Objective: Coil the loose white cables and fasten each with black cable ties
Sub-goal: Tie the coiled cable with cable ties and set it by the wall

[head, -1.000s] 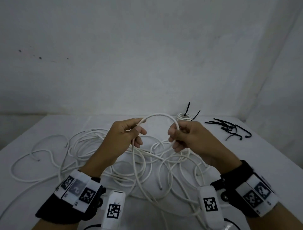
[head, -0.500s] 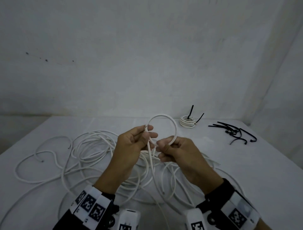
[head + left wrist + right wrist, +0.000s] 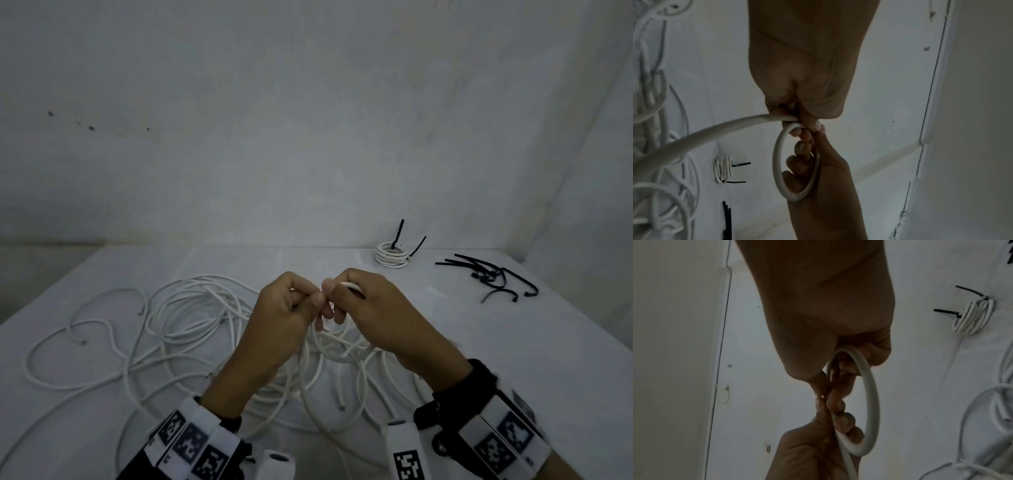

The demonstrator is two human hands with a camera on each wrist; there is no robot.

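White surface (image 3: 445, 342) carries the tangle, and your left hand (image 3: 284, 318) and right hand (image 3: 370, 308) have fingers clamped on the white cable (image 3: 777, 162) above it, pinning its first small loop so it can't spring open.

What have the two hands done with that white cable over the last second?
The left hand and right hand came together, closing the wide arch of white cable into a small loop pinched in both. Neither grip let go. The finished coil, spare black ties and loose cables stayed put.
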